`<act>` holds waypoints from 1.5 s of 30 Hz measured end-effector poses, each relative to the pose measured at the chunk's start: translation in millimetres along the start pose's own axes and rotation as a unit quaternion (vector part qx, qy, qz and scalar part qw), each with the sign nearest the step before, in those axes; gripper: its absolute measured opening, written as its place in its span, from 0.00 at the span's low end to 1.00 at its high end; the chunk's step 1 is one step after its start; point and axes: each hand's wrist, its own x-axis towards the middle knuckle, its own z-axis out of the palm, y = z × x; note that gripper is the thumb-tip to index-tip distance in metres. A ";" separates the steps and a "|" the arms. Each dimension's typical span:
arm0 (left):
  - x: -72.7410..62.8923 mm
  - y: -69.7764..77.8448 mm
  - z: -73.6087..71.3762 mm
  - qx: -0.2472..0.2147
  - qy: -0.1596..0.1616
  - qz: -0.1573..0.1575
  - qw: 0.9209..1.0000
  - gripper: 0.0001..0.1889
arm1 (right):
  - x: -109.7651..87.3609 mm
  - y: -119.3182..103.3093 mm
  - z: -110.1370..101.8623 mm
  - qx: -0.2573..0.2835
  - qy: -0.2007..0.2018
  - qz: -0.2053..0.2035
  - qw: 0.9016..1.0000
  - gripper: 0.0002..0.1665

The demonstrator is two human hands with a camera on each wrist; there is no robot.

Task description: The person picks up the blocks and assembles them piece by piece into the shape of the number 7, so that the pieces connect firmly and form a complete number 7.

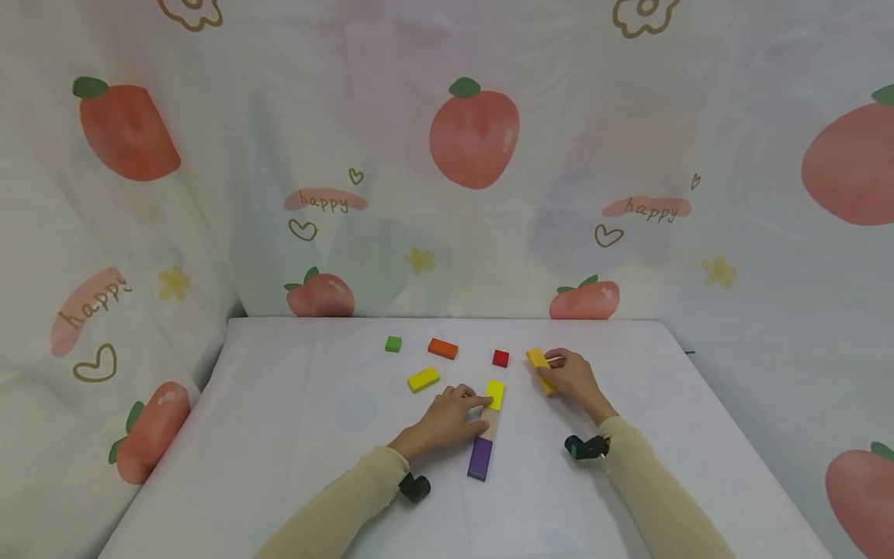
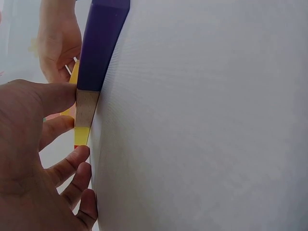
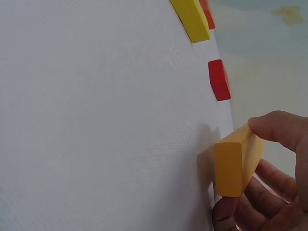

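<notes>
A purple block (image 1: 479,459), a plain wood block (image 1: 490,425) and a bright yellow block (image 1: 495,394) lie end to end in a row on the table. My left hand (image 1: 445,421) is at the row's left side, its thumb and fingers stretched out and touching the blocks. In the left wrist view, the thumb (image 2: 57,98) meets the row where purple and wood join. To the right of the row, my right hand (image 1: 574,377) pinches a yellow-orange block (image 1: 538,362) by its long sides. The right wrist view shows that block's end (image 3: 228,168) facing the camera.
Behind the row, a small red block (image 1: 500,358), an orange block (image 1: 443,348) and a green block (image 1: 393,344) lie toward the back of the white table (image 1: 279,466). Another yellow block (image 1: 423,379) lies left of the row. A printed curtain (image 1: 475,241) stands behind the table.
</notes>
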 end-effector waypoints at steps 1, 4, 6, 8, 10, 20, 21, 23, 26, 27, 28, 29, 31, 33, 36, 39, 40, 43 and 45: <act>-0.1 0.0 0.0 0.000 0.000 0.001 1.000 0.25 | -0.3 0.0 -0.3 0.000 -0.001 0.001 1.000 0.30; -0.2 0.1 -0.1 0.000 0.002 0.002 1.000 0.25 | -0.8 0.9 -0.4 0.001 -0.005 0.006 1.000 0.30; -0.5 0.2 -0.5 0.002 0.002 0.004 1.000 0.25 | -0.6 2.0 -0.5 0.000 -0.005 0.007 1.000 0.31; -0.7 0.4 -0.9 0.004 0.003 0.005 1.000 0.25 | -0.7 3.0 -0.5 0.000 -0.006 0.005 1.000 0.31; -0.7 0.6 -1.0 0.003 0.002 0.004 1.000 0.24 | -0.7 4.1 -0.4 0.001 -0.005 0.001 1.000 0.32; 0.6 0.7 -0.1 0.003 0.004 0.002 1.000 0.24 | -1.5 10.0 -1.0 0.018 -0.004 -0.012 1.000 0.32; 0.4 0.6 0.0 0.003 0.005 0.003 1.000 0.24 | -1.5 10.4 -1.5 0.019 -0.002 -0.016 1.000 0.32; 0.5 0.3 0.5 0.003 0.006 0.003 1.000 0.24 | -2.2 10.2 -2.6 0.023 -0.002 -0.023 0.999 0.31; 0.5 0.2 0.4 0.002 0.006 0.001 1.000 0.24 | -3.5 7.8 -4.3 0.036 -0.003 -0.028 0.999 0.30; 0.4 0.2 0.4 0.002 0.006 0.001 1.000 0.24 | -3.9 6.3 -4.5 0.043 -0.004 -0.027 0.999 0.30; 0.6 0.1 0.5 0.003 0.006 0.000 1.000 0.24 | -4.3 4.8 -4.6 0.049 -0.005 -0.024 0.999 0.30; 0.5 0.1 0.4 0.003 0.005 0.000 1.000 0.24 | -4.5 3.5 -4.4 0.055 -0.006 -0.020 0.998 0.30; 0.7 0.1 0.2 0.003 0.005 -0.001 1.000 0.24 | -4.1 1.3 -3.0 0.065 -0.008 -0.014 0.998 0.30; 0.6 0.3 -0.1 0.002 0.004 -0.003 1.000 0.24 | -3.7 -0.1 -0.8 0.070 -0.010 -0.008 0.997 0.30; 0.6 0.6 -0.2 0.002 0.002 -0.006 1.000 0.24 | -3.6 -1.6 3.3 0.072 -0.013 -0.001 0.997 0.30; 0.8 0.5 -0.1 0.001 0.001 -0.005 1.000 0.24 | -3.6 -3.6 7.2 0.082 -0.014 0.003 0.997 0.29; 0.8 0.4 -0.1 0.000 0.000 -0.004 1.000 0.24 | -3.5 -4.1 8.4 0.088 -0.015 0.004 0.996 0.29; 0.4 0.5 -0.5 -0.002 -0.001 -0.002 1.000 0.24 | -2.5 -6.0 11.5 0.105 -0.018 0.005 0.994 0.29; 0.1 0.6 -1.0 -0.002 -0.001 -0.002 1.000 0.24 | -1.6 -7.2 13.1 0.112 -0.020 0.006 0.994 0.29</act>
